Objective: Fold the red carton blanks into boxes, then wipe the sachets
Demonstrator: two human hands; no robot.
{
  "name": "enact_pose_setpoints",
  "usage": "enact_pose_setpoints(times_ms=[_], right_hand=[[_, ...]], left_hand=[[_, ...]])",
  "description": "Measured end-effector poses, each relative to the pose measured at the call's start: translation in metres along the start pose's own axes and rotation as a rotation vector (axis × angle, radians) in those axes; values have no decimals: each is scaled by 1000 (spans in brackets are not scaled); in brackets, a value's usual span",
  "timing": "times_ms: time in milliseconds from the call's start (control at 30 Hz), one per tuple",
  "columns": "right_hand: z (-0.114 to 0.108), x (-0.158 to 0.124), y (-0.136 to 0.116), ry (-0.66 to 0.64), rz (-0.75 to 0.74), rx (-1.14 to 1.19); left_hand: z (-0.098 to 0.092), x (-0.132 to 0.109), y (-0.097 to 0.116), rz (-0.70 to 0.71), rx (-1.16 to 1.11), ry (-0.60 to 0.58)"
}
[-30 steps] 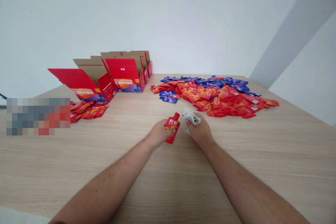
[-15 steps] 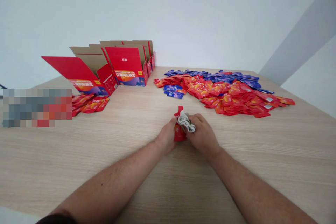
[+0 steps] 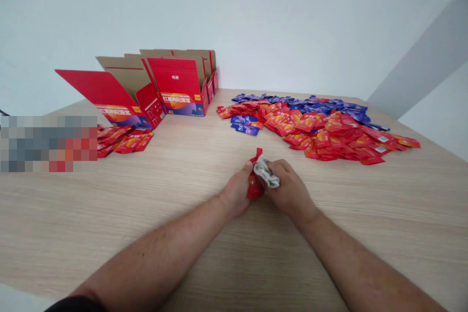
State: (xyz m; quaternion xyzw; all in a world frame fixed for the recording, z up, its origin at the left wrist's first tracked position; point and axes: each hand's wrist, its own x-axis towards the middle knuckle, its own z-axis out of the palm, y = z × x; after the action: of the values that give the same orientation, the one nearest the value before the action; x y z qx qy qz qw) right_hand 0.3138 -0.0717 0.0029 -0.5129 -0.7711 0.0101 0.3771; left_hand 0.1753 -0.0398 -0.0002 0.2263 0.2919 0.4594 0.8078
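My left hand [image 3: 237, 190] is closed on a red sachet [image 3: 255, 189], its thumb along the sachet's side. The sachet stands roughly upright, its narrow red top poking up above the fingers. My right hand [image 3: 290, 187] grips a crumpled whitish cloth [image 3: 266, 172] and presses it against the sachet's right side. The cloth covers part of the sachet's printed front. Both hands are close together over the middle of the table, and the right fingertips are hidden behind the cloth.
Beyond my hands, to the right, spreads a pile of red sachets [image 3: 329, 136] with blue sachets [image 3: 292, 102] behind. Open red cartons [image 3: 179, 87] stand at the back left. More red sachets [image 3: 127, 139] lie before them, beside a pixelated patch. The wooden table [image 3: 109, 204] runs to the wall.
The whole view has shifted slightly. The cloth in my right hand has turned and slid a little down and right across the sachet. My left hand keeps its hold.
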Motion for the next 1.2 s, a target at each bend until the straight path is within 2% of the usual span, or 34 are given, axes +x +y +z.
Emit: enact_pose_setpoints(times_ms=[67,167,333,467,600,733,867,1000,1133,1200], right_hand=[[-2,0,0,21,27,3],[-4,0,0,-80,-86,43],[-5,0,3,64,21,8],[-4,-2,3,-33,-141,49],[-3,-2,6,88,-46,-1],[-1,-4,5,-17,-162,42],[0,-5,6,89,-45,-7],[0,-6,6,-19,-150,55],[-1,-5,4,50,-66,17],[-1,-5,2,15,-116,26]], left_hand=[[1,-1,0,-5,11,-2],[1,-1,-1,-35,24,-32],[2,0,-3,-21,14,-2],[1,3,-5,-55,-1,-48],[-2,5,-6,-45,-23,-14],[-3,5,-6,-71,-22,-65],[-1,4,-6,-58,-45,-53],[-2,5,-6,-129,-48,-108],[-3,6,-4,-115,-67,-113],[-3,5,-3,-151,-64,-95]])
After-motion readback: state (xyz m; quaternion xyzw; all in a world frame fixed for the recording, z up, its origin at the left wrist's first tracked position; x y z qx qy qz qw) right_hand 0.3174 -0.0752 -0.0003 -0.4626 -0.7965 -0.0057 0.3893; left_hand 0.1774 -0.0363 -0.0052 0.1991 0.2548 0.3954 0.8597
